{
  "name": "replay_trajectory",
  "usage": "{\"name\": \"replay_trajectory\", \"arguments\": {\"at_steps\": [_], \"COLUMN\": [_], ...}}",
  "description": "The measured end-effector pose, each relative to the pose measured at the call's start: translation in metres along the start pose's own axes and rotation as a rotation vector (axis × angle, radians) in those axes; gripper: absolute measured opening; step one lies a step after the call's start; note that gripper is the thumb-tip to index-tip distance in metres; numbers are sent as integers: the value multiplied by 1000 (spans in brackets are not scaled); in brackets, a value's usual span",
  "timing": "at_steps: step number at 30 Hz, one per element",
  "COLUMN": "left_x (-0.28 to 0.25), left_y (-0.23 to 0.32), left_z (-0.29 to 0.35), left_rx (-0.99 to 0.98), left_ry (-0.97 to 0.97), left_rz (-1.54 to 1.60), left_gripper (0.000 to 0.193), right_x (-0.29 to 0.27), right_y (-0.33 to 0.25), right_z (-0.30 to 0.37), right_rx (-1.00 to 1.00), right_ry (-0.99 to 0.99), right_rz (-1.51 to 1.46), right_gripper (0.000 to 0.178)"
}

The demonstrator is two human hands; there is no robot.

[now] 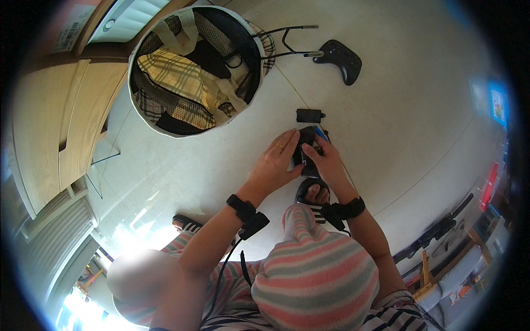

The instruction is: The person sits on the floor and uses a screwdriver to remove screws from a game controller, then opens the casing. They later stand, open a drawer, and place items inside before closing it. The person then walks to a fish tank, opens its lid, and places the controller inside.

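A black box (309,115) lies on the floor (419,138) just beyond the dark packet (305,138). Farther out, slightly right, is a black curved device (341,60). Far left stands a round basket (223,22) with a pale rim, containing yellow checked fabric (171,69); a black wire frame (287,53) projects from its right side toward the device. Near the hands, a sandal (312,190) sits directly below the packet.

The left hand (279,157) and right hand (328,165) grasp the packet between them, above the floor.

The floor is pale, glossy and tiled. A wooden cabinet (44,132) occupies the left; a long black pole (436,231) lies at the near right.

Fingers cover part of the packet; its contents cannot be determined. Striped fabric (317,276) blocks the near centre. A blurred patch obscures the near left. The fisheye rim cuts off the outer edges.
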State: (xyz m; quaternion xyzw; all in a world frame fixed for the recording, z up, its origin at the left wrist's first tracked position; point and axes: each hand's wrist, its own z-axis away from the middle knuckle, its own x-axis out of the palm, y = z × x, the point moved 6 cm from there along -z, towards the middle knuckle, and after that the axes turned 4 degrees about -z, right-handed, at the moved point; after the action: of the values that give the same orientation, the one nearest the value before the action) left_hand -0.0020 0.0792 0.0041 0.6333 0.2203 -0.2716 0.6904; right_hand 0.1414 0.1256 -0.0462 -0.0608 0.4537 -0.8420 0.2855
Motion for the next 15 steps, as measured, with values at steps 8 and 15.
{"name": "replay_trajectory", "arguments": {"at_steps": [8, 15], "left_x": [-12, -3], "left_y": [1, -17], "left_z": [-2, 1], "left_rx": [7, -255], "left_ry": [71, 204], "left_rz": [20, 405], "left_gripper": [48, 21], "right_x": [0, 11], "right_y": [5, 0], "right_z": [-1, 1], "right_rx": [59, 6], "right_ry": [-63, -9], "right_rz": [-194, -297], "right_gripper": [39, 40]}}
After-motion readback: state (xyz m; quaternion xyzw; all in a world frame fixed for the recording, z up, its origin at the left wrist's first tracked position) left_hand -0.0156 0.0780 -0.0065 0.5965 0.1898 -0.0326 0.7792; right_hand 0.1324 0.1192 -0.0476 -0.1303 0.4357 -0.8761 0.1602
